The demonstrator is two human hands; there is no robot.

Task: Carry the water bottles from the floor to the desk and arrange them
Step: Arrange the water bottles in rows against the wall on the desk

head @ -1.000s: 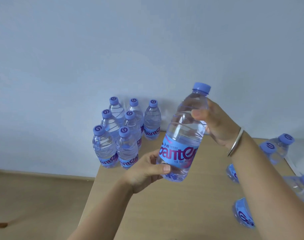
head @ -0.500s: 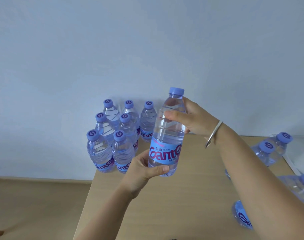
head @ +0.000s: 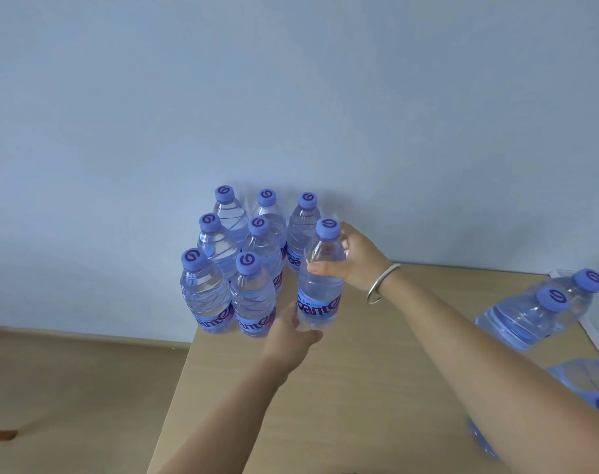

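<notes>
Upright, cap uppermost, the held bottle [head: 320, 278] stands at the desk [head: 359, 388] rear, just right of seven grouped bottles [head: 243, 261]. Right hand [head: 354, 258] grips its shoulder; left hand [head: 291, 336] grips its base.

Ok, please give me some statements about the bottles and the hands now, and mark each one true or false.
1. Seven capped bottles stand grouped at the desk's far left corner. True.
2. The right hand grips the held bottle near its neck. True.
3. The left hand rests flat on the desk. False: it holds the held bottle's base.
4. The held bottle has no cap. False: its blue cap is on.
5. The right wrist wears a bracelet. True.
</notes>
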